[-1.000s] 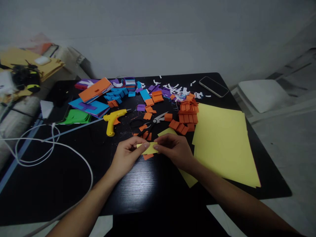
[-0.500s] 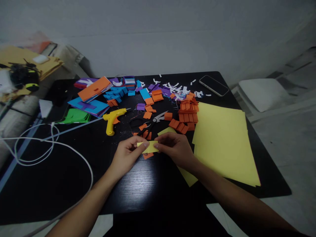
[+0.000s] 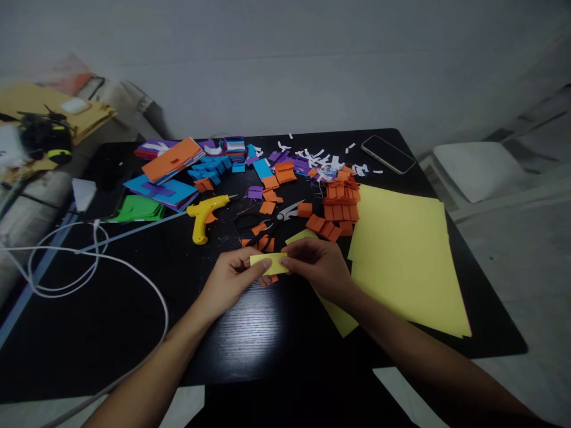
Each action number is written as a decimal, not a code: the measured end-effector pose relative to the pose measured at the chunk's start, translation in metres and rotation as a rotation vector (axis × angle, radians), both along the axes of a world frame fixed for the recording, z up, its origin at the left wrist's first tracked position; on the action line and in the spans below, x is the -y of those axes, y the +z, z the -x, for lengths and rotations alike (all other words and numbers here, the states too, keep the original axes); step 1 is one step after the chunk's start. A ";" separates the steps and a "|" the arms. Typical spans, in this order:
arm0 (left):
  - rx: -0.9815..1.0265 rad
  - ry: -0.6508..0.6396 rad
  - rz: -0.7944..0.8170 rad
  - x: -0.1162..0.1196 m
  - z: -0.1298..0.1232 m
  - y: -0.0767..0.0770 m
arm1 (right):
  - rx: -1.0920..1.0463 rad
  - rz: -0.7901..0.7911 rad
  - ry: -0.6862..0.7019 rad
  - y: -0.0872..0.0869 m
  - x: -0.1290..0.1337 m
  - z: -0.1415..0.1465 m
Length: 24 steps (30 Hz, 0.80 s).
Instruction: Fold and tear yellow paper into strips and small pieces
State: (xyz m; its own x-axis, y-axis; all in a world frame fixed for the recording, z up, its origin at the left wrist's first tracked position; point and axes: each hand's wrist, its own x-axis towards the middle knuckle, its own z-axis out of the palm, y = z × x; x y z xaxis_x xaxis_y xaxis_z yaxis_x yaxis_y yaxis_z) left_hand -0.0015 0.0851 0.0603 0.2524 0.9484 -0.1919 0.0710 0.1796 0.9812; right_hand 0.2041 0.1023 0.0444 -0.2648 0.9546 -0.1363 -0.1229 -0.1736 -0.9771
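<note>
The black wooden table (image 3: 111,333) fills the view, and at three o'clock lies a stack of large yellow paper sheets (image 3: 401,261). At twelve o'clock sit small folded orange paper pieces (image 3: 339,205), black-handled scissors (image 3: 272,224) and, toward eleven, a yellow glue gun (image 3: 203,214). At the centre the left hand (image 3: 229,279) and right hand (image 3: 319,267) each pinch an end of a small yellow paper strip (image 3: 270,263). Since a second ago the strip has lifted slightly and looks flatter, so the fold seems pressed
</note>
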 end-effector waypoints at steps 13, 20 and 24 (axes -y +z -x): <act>0.042 -0.010 0.014 0.000 0.000 -0.003 | -0.056 0.004 -0.013 -0.002 -0.002 0.000; 0.042 -0.028 0.064 0.000 0.001 -0.003 | -0.051 0.033 -0.030 0.000 -0.002 0.000; 0.048 -0.011 0.072 0.001 0.000 -0.004 | -0.062 0.037 -0.030 -0.001 -0.002 0.001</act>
